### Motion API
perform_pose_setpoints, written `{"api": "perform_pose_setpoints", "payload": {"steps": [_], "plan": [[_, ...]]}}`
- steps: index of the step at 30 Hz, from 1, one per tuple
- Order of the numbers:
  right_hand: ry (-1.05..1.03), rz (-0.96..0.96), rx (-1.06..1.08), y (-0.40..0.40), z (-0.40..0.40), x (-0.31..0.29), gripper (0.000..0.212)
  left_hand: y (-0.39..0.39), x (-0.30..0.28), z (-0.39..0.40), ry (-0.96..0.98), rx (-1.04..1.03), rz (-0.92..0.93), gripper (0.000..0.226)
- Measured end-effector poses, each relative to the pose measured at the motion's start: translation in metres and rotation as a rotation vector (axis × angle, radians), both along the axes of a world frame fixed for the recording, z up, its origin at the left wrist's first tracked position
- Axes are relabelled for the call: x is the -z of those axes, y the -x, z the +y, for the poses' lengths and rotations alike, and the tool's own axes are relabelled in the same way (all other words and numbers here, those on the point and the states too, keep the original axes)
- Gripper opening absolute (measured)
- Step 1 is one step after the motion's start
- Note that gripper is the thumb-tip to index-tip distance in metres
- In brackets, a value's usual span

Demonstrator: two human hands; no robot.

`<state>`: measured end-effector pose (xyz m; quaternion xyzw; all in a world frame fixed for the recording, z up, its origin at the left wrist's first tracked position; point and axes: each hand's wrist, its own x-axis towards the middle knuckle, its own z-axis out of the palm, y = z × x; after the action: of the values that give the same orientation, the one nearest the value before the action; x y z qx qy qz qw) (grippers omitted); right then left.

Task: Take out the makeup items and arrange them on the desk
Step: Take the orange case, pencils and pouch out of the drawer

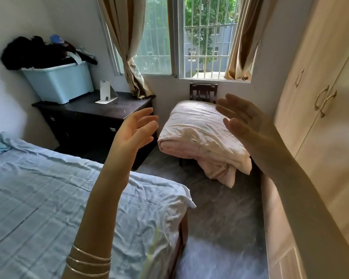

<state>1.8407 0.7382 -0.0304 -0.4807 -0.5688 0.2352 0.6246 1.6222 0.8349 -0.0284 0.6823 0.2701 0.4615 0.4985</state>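
Bedroom: both hands raised, left hand (136, 129) and right hand (243, 121) spread, palms facing, holding nothing; clothes heap in blue bin (63, 85) on dark counter (109, 109).

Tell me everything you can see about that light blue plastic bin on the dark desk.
The light blue plastic bin is a rectangular tub of smooth, opaque plastic with a lipped rim and walls that taper downward. It stands upright at the back left of the dark desk, close to the wall. It has no lid on and is overfilled: a heap of dark clothes bulges above the rim and hangs over it. Neither hand touches it.
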Motion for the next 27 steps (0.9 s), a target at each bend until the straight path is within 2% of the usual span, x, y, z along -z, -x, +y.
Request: {"api": "perform_pose_setpoints", "payload": {"steps": [3, 8, 17, 27], "plan": [[0.018, 0.004, -0.042, -0.031, 0.034, 0.007, 0.070, -0.028, 0.007, 0.028, 0.011, -0.045, 0.003, 0.071], [0.032, -0.026, -0.079, -0.097, 0.092, 0.009, 0.050, -0.087, 0.014, 0.073, 0.039, -0.094, -0.001, 0.062], [0.042, -0.059, -0.215, -0.206, 0.191, 0.002, 0.054, -0.176, 0.012, 0.148, 0.049, -0.232, -0.062, 0.063], [0.060, -0.043, -0.398, -0.246, 0.313, 0.016, 0.069, -0.217, 0.025, 0.238, 0.032, -0.332, -0.015, 0.058]]}}
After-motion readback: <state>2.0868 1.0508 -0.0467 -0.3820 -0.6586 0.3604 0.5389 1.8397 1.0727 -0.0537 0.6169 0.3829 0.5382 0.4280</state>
